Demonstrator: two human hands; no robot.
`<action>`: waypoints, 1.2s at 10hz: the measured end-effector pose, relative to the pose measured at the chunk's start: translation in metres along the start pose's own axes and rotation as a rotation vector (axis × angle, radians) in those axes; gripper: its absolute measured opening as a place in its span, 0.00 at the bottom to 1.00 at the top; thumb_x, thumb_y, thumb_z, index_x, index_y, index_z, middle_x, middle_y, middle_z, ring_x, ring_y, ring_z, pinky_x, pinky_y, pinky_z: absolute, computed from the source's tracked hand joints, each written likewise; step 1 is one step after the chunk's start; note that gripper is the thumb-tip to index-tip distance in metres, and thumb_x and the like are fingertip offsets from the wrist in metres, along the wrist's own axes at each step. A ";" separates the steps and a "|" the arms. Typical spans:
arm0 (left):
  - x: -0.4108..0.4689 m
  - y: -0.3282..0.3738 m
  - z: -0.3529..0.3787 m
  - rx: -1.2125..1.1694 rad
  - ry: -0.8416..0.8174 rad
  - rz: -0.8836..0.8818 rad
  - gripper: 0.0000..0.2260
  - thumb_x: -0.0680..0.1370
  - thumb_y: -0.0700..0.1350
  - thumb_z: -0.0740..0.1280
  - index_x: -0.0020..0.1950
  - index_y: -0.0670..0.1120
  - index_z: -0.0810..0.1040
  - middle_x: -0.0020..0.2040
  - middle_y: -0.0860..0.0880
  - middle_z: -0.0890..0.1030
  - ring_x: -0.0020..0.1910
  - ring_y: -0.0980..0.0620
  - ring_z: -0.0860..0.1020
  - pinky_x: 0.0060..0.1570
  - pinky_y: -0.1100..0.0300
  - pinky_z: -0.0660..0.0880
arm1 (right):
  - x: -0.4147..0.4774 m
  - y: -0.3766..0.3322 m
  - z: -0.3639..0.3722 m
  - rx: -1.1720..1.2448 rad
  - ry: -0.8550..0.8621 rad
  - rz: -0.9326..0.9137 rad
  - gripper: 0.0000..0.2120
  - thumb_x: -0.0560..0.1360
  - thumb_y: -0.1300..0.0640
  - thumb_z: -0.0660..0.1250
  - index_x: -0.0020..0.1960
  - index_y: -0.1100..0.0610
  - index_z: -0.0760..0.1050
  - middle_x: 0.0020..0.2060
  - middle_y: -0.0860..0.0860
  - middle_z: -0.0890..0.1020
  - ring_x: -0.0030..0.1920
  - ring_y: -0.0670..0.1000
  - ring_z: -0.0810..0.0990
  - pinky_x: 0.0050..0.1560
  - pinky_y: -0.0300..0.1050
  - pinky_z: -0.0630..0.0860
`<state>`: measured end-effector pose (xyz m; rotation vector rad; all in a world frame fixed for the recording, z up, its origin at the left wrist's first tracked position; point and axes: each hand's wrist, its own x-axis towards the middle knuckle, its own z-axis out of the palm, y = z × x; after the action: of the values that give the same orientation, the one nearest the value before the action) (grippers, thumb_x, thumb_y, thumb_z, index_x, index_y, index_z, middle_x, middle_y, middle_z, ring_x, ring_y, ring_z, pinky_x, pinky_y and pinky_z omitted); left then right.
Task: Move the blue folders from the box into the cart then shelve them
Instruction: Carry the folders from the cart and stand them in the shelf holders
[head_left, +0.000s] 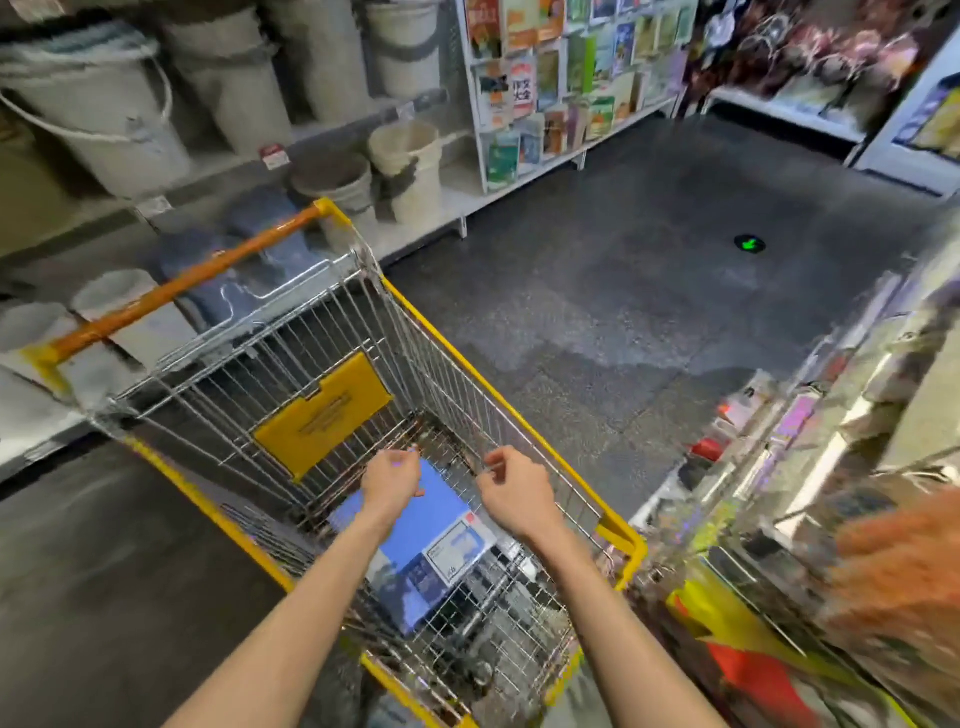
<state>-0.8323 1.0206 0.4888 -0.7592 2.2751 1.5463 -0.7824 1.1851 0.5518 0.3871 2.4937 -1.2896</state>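
Left hand (392, 480) and right hand (511, 491) hover loosely curled and empty over the cart (467, 373); blue folders (426, 525) lie flat on its floor — best grip the stack by both edges; lift level.

Fairly bright, even indoor light; a pale sheen lies on the dark floor (649, 312) beyond the right hand (514, 499). Motion blur smears the goods (831, 415) to the right of that hand into streaks (the orange mass (904, 561) worst) and softens the buckets (104, 114) far beyond the left hand (392, 483). The hands and the cart (470, 366) wire around them are sharper. Lines of the shelf (519, 182) bow at the margins.
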 end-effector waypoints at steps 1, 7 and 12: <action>0.046 -0.027 0.002 0.019 -0.012 -0.070 0.10 0.79 0.45 0.65 0.41 0.42 0.77 0.31 0.44 0.77 0.33 0.43 0.76 0.39 0.51 0.73 | 0.025 0.006 0.032 -0.032 -0.005 0.104 0.11 0.79 0.60 0.62 0.59 0.60 0.77 0.49 0.56 0.84 0.50 0.57 0.80 0.44 0.42 0.69; 0.207 -0.206 0.026 0.409 -0.042 -0.569 0.32 0.84 0.53 0.60 0.74 0.28 0.57 0.73 0.32 0.68 0.72 0.35 0.69 0.69 0.49 0.67 | 0.145 0.122 0.230 -0.117 -0.178 0.518 0.18 0.82 0.50 0.61 0.66 0.60 0.74 0.53 0.59 0.84 0.54 0.58 0.82 0.56 0.48 0.77; 0.261 -0.284 0.042 0.499 0.148 -0.720 0.39 0.81 0.61 0.62 0.78 0.33 0.53 0.76 0.35 0.62 0.75 0.37 0.64 0.71 0.47 0.64 | 0.185 0.188 0.292 -0.237 -0.275 0.513 0.24 0.80 0.56 0.61 0.74 0.59 0.65 0.74 0.61 0.65 0.71 0.64 0.68 0.70 0.56 0.68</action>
<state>-0.8871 0.9097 0.1212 -1.3545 1.9949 0.5902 -0.8401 1.0680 0.1809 0.6834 2.0929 -0.7766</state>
